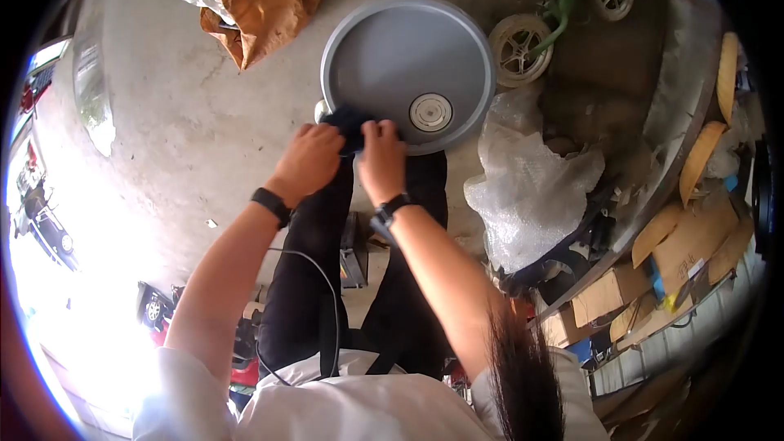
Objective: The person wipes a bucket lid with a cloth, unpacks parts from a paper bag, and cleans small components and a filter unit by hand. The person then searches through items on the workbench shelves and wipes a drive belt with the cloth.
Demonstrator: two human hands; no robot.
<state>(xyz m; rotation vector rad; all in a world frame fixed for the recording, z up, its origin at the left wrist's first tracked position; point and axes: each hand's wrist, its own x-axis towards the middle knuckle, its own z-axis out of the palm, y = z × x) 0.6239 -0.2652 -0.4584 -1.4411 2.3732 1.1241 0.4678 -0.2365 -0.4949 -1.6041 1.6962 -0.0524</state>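
My left hand (310,158) and my right hand (381,153) are close together at the near left rim of a round grey tray-like top (384,41). Between them is a small, dark, soft-looking piece of cloth (349,127), bunched and slightly blurred. The fingers of both hands are closed on it, one hand at each side. A round white disc with dark rings (430,113) lies on the grey surface, just right of my right hand. Part of a pale rounded object (322,109) shows beside the left rim; the rest is hidden.
An orange-brown bag (265,4) sits on the concrete floor at the far left. A green child's bike (563,8) stands at the far right, with bubble wrap (527,180) nearer me. Cardboard boxes (612,294) line the right side. A thin cable (322,273) crosses my lap.
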